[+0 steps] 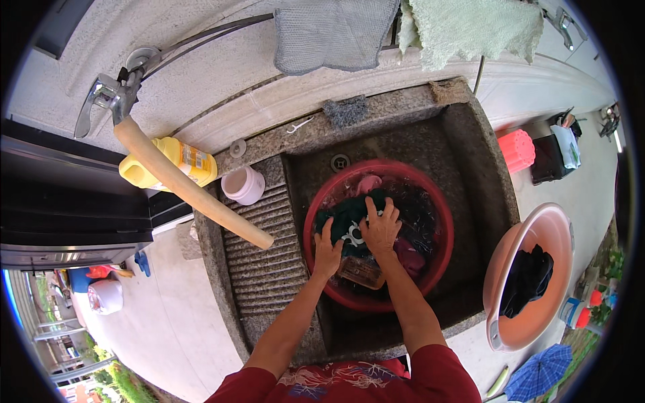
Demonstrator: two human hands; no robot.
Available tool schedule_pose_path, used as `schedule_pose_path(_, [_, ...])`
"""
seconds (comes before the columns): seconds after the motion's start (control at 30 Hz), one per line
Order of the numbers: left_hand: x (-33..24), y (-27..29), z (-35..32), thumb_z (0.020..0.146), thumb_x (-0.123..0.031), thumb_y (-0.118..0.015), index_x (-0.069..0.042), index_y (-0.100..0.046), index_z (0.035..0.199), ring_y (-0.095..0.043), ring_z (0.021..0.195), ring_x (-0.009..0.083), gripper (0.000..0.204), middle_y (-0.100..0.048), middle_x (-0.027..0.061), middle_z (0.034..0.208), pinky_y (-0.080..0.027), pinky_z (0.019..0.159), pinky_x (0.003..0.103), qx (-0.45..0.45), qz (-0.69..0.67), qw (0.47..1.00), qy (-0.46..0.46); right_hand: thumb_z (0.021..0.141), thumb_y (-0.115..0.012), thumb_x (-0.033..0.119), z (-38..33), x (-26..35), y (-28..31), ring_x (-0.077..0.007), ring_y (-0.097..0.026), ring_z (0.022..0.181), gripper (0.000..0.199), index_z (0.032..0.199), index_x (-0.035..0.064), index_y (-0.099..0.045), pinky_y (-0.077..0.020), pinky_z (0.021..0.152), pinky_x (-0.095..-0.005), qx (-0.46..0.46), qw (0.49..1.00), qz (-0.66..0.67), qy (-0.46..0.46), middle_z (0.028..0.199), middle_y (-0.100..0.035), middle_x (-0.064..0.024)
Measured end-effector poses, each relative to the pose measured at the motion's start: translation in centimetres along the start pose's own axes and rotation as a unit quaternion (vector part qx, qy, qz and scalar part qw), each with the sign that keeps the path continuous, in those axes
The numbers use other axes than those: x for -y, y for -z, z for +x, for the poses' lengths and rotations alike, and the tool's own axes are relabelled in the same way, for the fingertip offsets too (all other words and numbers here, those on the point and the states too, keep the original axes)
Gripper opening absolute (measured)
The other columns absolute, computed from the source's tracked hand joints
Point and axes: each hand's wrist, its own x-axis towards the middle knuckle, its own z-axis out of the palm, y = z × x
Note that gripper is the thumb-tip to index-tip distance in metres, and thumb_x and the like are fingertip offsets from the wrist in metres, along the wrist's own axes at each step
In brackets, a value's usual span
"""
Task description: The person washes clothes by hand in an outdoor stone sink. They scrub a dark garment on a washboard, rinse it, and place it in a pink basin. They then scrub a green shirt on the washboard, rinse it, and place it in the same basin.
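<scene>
A red plastic basin point(448, 225) of water stands in a dark stone sink, with wet clothes in it. Both my hands rest on a dark green garment point(347, 213) with a white print. The fingers of my right hand point(381, 232) are spread over the cloth, beside the print. My left hand point(327, 254) touches the garment's left side, thumb and fingers apart, its fingertips partly against the cloth. Close to my right wrist, a brown wooden block or brush point(361, 272) lies in the basin; its underside is hidden. Pinkish cloth point(410, 256) and dark cloth point(424, 218) show around the garment.
Left of the basin is a ribbed stone washboard point(265, 269) with a white tub point(244, 185). A tan hose point(195, 191) hangs from the tap before a yellow jug point(191, 160). A grey scrubber point(345, 111) sits on the ledge. A pink basin point(497, 282) with black cloth stands right.
</scene>
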Motion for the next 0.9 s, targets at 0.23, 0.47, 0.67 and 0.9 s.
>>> schedule_pose_path(0.23, [2.2,-1.4,1.4,0.081,-0.013,-0.058,-0.015,-0.018,0.147,-0.044,0.122,0.038,0.077,-0.04,0.0268,0.135,-0.041,0.095,0.04,0.195,0.192,0.945,0.18,0.074,-0.062,0.016,0.1,-1.2,-5.5,-0.039,-0.055,0.102,0.047,0.119,0.0172,-0.053,-0.0465,0.075,-0.0552,0.099,0.99,0.067,0.069,0.124,-0.048,-0.0186])
schedule_pose_path(0.47, [-3.2,2.4,1.2,0.084,-0.06,-0.054,-0.018,-0.04,0.136,-0.038,0.125,0.0379,0.068,-0.026,0.0141,0.145,-0.037,0.091,0.063,0.042,-0.426,0.822,0.375,0.069,-0.061,0.009,3.4,-0.4,-0.4,-0.0346,-0.056,0.081,0.029,0.096,0.0036,-0.053,-0.044,0.072,-0.0425,0.07,0.941,0.33,-0.015,0.091,-0.056,-0.0161])
schedule_pose_path(0.67, [-2.2,3.0,-1.5,0.087,-0.06,-0.048,-0.016,-0.052,0.121,-0.054,0.108,0.0262,0.055,-0.055,0.0077,0.119,-0.048,0.087,0.045,0.22,-0.709,0.652,0.155,0.061,-0.063,0.008,-7.3,11.6,10.8,-0.0336,-0.045,0.093,0.03,0.087,0.0093,-0.049,-0.0377,0.078,-0.0451,0.049,0.878,0.458,0.132,0.095,-0.044,-0.0164])
schedule_pose_path(0.9, [-4.9,3.5,-3.7,0.092,-0.048,-0.049,-0.015,-0.058,0.113,-0.057,0.103,0.0226,0.04,-0.061,0.002,0.111,-0.048,0.086,0.04,0.208,-0.694,0.663,0.192,0.07,-0.07,0.033,-4.5,12.8,9.0,-0.0246,-0.057,0.07,0.023,0.078,0.0145,-0.059,-0.0467,0.057,-0.0404,-0.117,0.945,0.286,0.107,0.072,-0.055,-0.0042])
